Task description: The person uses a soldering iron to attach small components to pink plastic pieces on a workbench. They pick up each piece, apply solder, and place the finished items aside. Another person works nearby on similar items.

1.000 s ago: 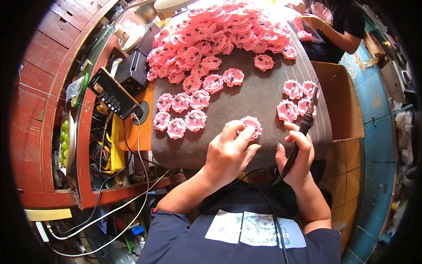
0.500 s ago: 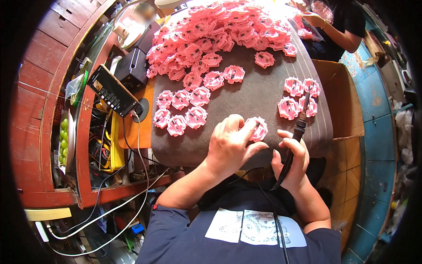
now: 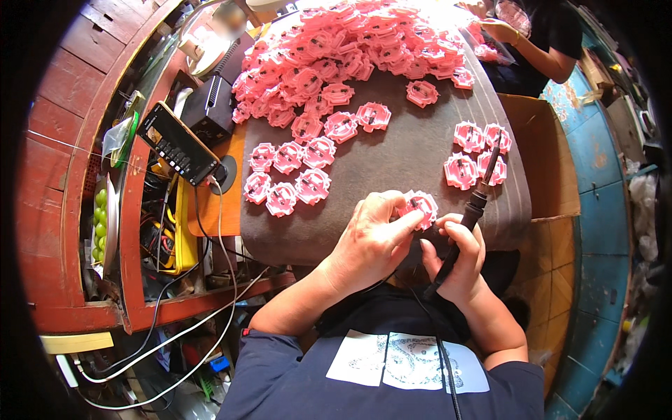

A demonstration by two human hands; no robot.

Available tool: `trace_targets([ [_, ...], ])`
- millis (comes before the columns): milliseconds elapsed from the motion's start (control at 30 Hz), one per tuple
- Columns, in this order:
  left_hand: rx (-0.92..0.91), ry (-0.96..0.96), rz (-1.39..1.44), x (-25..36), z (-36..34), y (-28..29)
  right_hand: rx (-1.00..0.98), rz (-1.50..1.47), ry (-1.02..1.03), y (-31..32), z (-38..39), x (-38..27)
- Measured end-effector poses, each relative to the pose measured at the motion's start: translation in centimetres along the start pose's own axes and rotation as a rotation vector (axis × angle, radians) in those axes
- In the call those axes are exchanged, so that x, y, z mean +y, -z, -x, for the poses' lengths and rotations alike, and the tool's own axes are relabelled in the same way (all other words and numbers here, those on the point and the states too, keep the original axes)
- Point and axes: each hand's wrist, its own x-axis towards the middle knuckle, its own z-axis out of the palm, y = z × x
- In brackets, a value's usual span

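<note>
My left hand [image 3: 371, 238] grips a pink plastic piece [image 3: 422, 205] with a dark part at its middle, low over the front of the grey mat [image 3: 329, 231]. My right hand [image 3: 462, 262] is closed around a black pen-like tool with a cord [image 3: 473, 210], resembling a soldering iron, its tip angled up over a group of similar pink pieces [image 3: 460, 170] on the right. More pieces [image 3: 281, 199] lie in rows at the left, below a large heap of them [image 3: 336, 49] at the back.
A phone on a stand [image 3: 176, 143], black boxes [image 3: 210, 105] and cables are at the left, beside a red cabinet [image 3: 70, 273]. A lamp [image 3: 199, 52] stands behind them. Another person's arm [image 3: 539, 56] is at the back right, above a cardboard box [image 3: 546, 161].
Both hands have shifted; the left carries the pink piece rightward, and my right hand and tool have moved slightly left, so the hands are closer together.
</note>
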Motion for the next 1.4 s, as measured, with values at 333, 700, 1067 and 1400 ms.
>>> trace_targets([
  [333,0.04,-0.007,0.019,-0.1,-0.3,-0.4,-0.022,0.034,0.105,-1.0,-1.5,1.0],
  [700,0.092,0.077,0.144,0.5,0.1,-1.3,0.037,-0.073,-0.05,-1.1,-1.7,0.6],
  [1067,0.108,0.148,0.193,-0.1,-0.6,-1.8,0.021,-0.102,-0.102,-1.2,-1.9,0.7],
  [1400,0.176,0.123,0.106,0.4,-0.8,-1.9,0.024,-0.051,0.208,-0.8,-1.6,0.9],
])
